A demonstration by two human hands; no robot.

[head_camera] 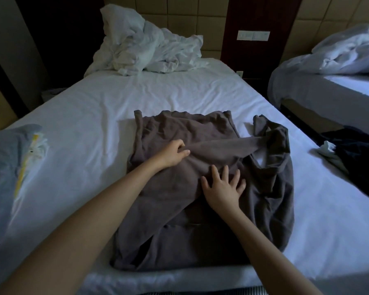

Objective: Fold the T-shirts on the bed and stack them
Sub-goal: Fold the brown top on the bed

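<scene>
Fabric looks like thin, washed-out jersey, so this grey-brown T-shirt is going to be light, floppy and zero help holding a crease on its own. It's spread across the white bed right under both hands, rumpled, with soft ridges everywhere and the hem bunched just beyond the left hand. The left hand has its fingers curled and pinches the end of a sleeve, which runs as a flat band off to the right, past the right hand's fingertips. The right hand is flat, fingers spread wide, pressing the cloth down and gripping nothing. Just beyond and to the right of it the ribbed collar gapes, with white sheet showing through. My take: pinch it at seams and hems, since those are the only firmer bits, and keep one palm flat as an anchor or the whole thing slides on the sheet. Left of the left arm sits a pale blue pile with yellow and white showing; well right of the right hand are dark clothes, too dim to identify.
</scene>
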